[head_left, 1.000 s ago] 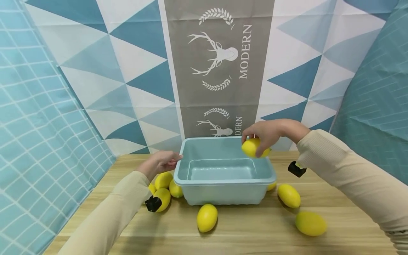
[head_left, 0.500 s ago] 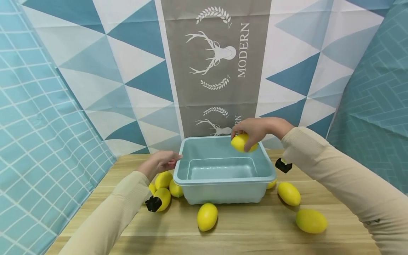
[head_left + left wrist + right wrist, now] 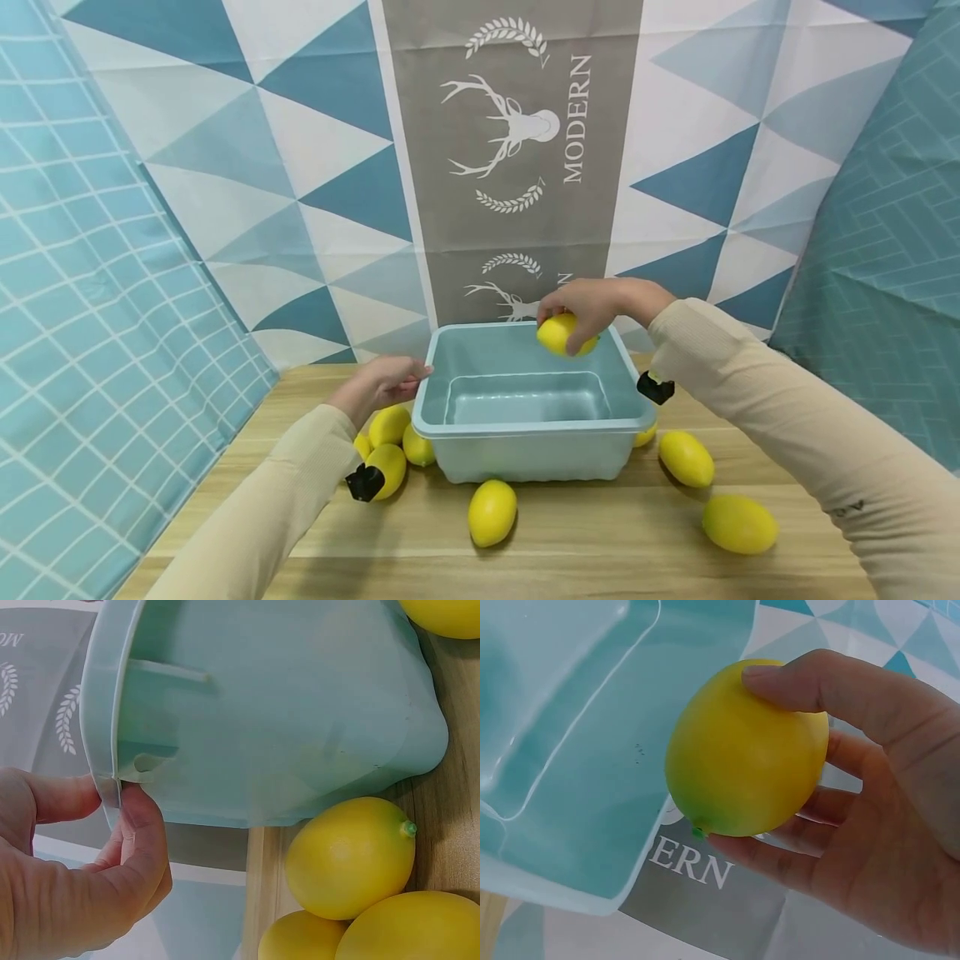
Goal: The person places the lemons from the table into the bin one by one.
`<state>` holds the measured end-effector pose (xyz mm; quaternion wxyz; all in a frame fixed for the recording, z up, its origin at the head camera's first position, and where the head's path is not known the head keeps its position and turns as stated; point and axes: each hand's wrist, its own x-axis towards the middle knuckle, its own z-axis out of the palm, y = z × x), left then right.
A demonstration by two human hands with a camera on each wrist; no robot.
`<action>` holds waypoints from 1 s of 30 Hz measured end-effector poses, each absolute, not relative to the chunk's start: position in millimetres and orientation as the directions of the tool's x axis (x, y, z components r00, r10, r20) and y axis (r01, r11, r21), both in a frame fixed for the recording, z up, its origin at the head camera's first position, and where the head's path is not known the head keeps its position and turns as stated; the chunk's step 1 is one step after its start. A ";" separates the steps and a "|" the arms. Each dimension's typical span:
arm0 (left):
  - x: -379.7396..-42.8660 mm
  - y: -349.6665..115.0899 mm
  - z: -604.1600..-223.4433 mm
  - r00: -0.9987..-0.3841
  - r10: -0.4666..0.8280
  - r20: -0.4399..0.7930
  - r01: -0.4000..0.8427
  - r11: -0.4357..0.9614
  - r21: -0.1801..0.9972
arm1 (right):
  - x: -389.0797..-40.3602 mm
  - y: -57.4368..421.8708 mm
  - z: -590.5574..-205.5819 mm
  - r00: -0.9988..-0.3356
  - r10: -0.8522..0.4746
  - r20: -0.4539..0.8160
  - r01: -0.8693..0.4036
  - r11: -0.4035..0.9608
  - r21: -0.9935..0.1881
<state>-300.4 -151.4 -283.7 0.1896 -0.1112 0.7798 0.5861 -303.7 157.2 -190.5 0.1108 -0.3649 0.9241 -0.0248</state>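
Note:
A light blue plastic bin [image 3: 532,429] stands on the wooden table, its inside bare. My left hand [image 3: 386,383] pinches the bin's left rim between thumb and fingers; the left wrist view shows the thumb [image 3: 67,799] on the outer lip and the index finger curled under it. Over the bin's back right part, my right hand [image 3: 588,307] holds a yellow lemon [image 3: 564,335], thumb on one side and fingers on the other. The right wrist view shows the green tip of this lemon [image 3: 742,754] pointing down, close beside the bin wall [image 3: 592,825].
Several lemons [image 3: 386,471] cluster left of the bin, partly behind the left wrist. One lemon [image 3: 492,512] lies in front of it. To the right are a lemon [image 3: 686,458], another lemon [image 3: 740,524] and one half hidden by the bin. A patterned curtain [image 3: 517,167] hangs behind.
My right hand has moved left and slightly up with the lemon, from the bin's right back corner to farther over the bin. The left hand keeps its grip on the rim.

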 end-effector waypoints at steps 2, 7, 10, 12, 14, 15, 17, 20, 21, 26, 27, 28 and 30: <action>-300.2 -151.9 -282.9 -0.904 0.046 -0.425 -0.395 0.292 0.871 | -305.8 156.0 -192.4 -0.711 -0.679 -0.183 -0.665 0.734 -0.139; -300.1 -151.6 -280.8 -0.909 0.032 -0.416 -0.384 0.324 0.864 | -311.4 153.2 -197.9 -0.729 -0.660 -0.180 -0.642 0.751 -0.150; -300.6 -151.1 -280.0 -0.911 0.026 -0.413 -0.382 0.329 0.863 | -314.9 151.9 -201.4 -0.739 -0.650 -0.173 -0.632 0.760 -0.155; -300.8 -150.7 -279.7 -0.911 0.028 -0.412 -0.381 0.330 0.864 | -317.6 151.1 -204.5 -0.747 -0.644 -0.167 -0.624 0.765 -0.160; -300.8 -150.6 -279.7 -0.910 0.022 -0.414 -0.385 0.323 0.865 | -319.5 150.1 -208.1 -0.750 -0.642 -0.159 -0.620 0.767 -0.167; -300.9 -150.7 -279.8 -0.910 0.016 -0.414 -0.388 0.320 0.865 | -320.4 149.7 -210.1 -0.751 -0.642 -0.154 -0.620 0.766 -0.170; -300.7 -150.6 -279.9 -0.910 0.011 -0.415 -0.391 0.316 0.864 | -321.4 148.9 -214.0 -0.751 -0.644 -0.147 -0.621 0.764 -0.177; -300.3 -150.9 -280.2 -0.909 0.011 -0.418 -0.393 0.316 0.864 | -322.3 148.2 -219.8 -0.750 -0.646 -0.141 -0.620 0.761 -0.191; -300.1 -150.9 -280.2 -0.908 0.016 -0.418 -0.392 0.317 0.864 | -322.8 148.0 -221.7 -0.749 -0.647 -0.143 -0.619 0.761 -0.196; -298.9 -150.5 -280.8 -0.911 0.015 -0.413 -0.386 0.322 0.864 | -325.1 146.9 -229.4 -0.754 -0.638 -0.156 -0.605 0.767 -0.213; -298.5 -150.1 -281.2 -0.912 0.011 -0.410 -0.385 0.321 0.865 | -325.9 146.7 -231.3 -0.756 -0.634 -0.162 -0.599 0.771 -0.216; -298.0 -149.7 -282.0 -0.912 0.006 -0.409 -0.386 0.319 0.866 | -326.3 146.7 -233.3 -0.758 -0.631 -0.168 -0.595 0.773 -0.219; -296.5 -148.5 -284.1 -0.912 0.001 -0.411 -0.389 0.316 0.865 | -327.1 147.1 -238.4 -0.760 -0.624 -0.184 -0.586 0.779 -0.222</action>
